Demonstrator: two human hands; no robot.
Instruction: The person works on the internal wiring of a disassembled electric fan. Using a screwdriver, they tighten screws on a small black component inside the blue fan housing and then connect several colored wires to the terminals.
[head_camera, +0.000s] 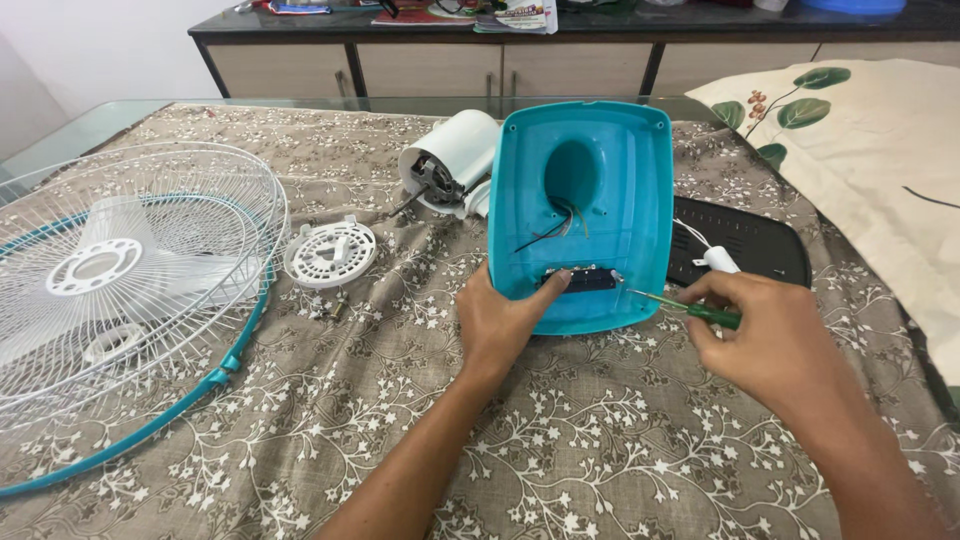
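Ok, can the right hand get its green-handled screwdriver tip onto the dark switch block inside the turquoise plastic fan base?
Probably yes. The right hand holds the green-handled screwdriver with its tip just beside the dark switch block. The turquoise plastic fan base faces open, and only the left hand thumb rests at the block's other end.

Single head view, looking down and forward, close over table (600, 470); cabinet (450, 65) beyond.
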